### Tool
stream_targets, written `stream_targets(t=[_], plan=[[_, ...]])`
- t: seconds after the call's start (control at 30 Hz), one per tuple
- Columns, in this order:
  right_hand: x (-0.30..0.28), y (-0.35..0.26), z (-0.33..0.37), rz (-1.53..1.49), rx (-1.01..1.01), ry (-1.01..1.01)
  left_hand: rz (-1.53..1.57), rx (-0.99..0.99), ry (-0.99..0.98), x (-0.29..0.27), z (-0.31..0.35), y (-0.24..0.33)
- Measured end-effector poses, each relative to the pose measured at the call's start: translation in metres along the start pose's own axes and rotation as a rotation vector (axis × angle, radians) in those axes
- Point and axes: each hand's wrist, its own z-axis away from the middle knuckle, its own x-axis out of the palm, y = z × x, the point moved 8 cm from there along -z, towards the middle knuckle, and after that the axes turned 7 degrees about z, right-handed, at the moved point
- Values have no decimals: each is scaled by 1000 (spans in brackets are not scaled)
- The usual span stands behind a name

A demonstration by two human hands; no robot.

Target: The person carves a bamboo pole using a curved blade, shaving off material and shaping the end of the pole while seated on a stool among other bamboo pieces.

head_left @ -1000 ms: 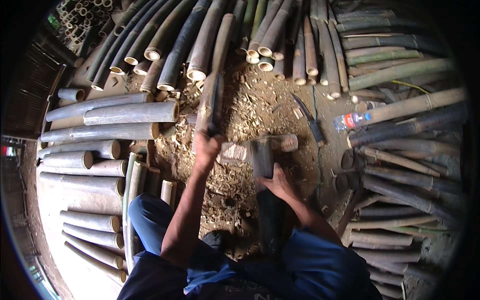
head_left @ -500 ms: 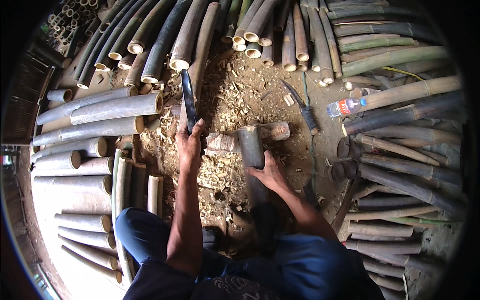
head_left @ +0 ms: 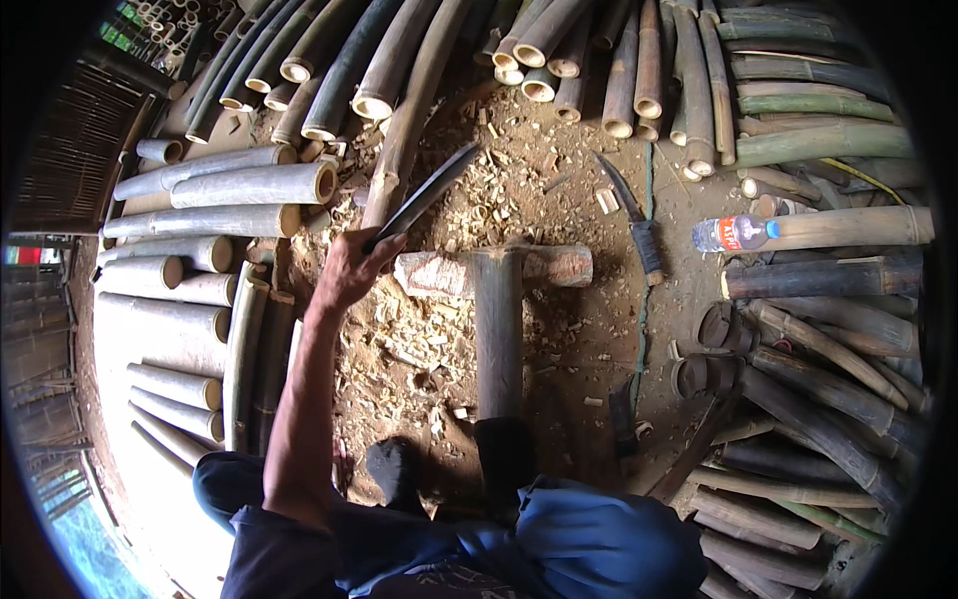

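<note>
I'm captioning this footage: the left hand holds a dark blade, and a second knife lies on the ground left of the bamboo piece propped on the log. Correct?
No: the head view shows the second knife lying right of the bamboo piece; the left hand holds the dark blade.

A clear, red-labelled plastic bottle (head_left: 736, 235) and a curved, dark-handled knife (head_left: 636, 222) lie between two and three o'clock, a green cord (head_left: 650, 185) beside the knife, with bamboo poles (head_left: 396, 62) from eleven to one, shorter bamboo lengths (head_left: 205, 221) around nine, and a slatted wall (head_left: 75, 150) near ten.
</note>
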Motion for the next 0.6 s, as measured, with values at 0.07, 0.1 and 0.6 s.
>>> stream_targets(t=[0.07, 0.1, 0.6], plan=[[14, 23, 11, -117, 55, -25, -121, 69, -119, 13, -10, 7], [21, 31, 13, -173, 70, -32, -202, 129, -159, 17, -13, 6], [2, -12, 29, -942, -136, -53, -535, 193, -409, 34, -32, 36]])
